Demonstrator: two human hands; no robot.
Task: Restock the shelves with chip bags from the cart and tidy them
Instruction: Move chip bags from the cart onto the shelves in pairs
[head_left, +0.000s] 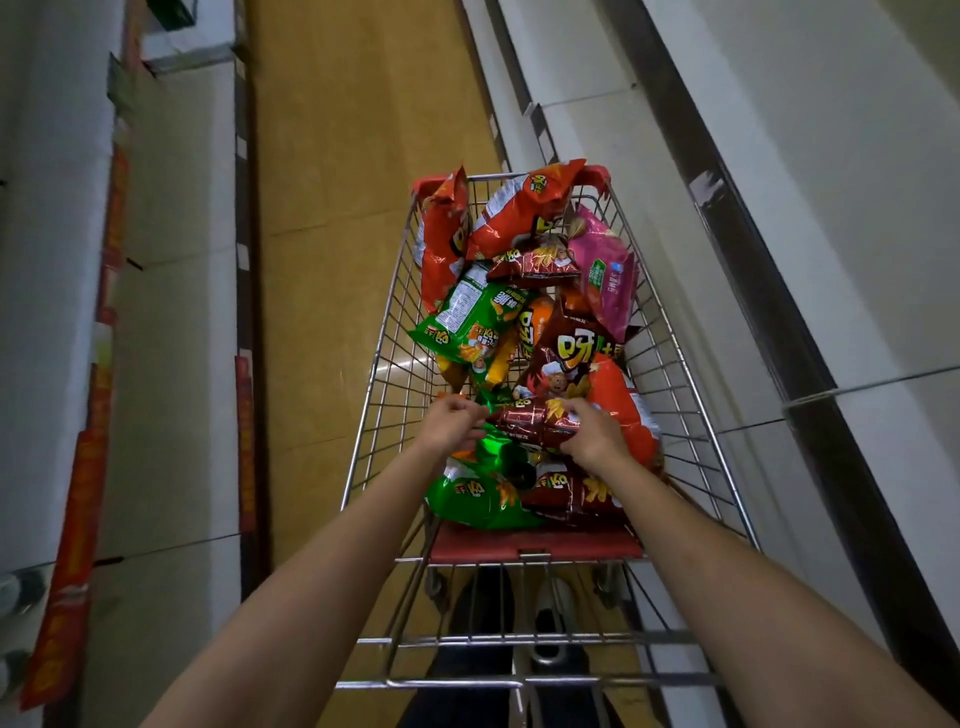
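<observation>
- Wire cart sits in the aisle, running from 6 o'clock up toward 12, loaded with chip bags.
- Both hands reach into the near end of the cart, a little apart from each other.
- Right hand has fingers curled over a dark red bag lying crosswise on the pile; gripping it.
- Left hand is at the dark red bag's left end, fingers bent; looks like a pinch on the bag's edge, but blurred, cannot tell for sure.
- Green bag lies just under the hands at the near end, beside another dark red bag at its 3 o'clock.
- Orange-red bag touches the right hand's 3 o'clock side.
- Mid-cart: green bag with label side up, large dark red bag.
- Far end at 12 o'clock: red bags, one red bag upright at the left wall, pink bag at the right wall.
- White shelves at 9 o'clock with red price strips; more shelves at 3 o'clock.
- Tan floor runs between them.
</observation>
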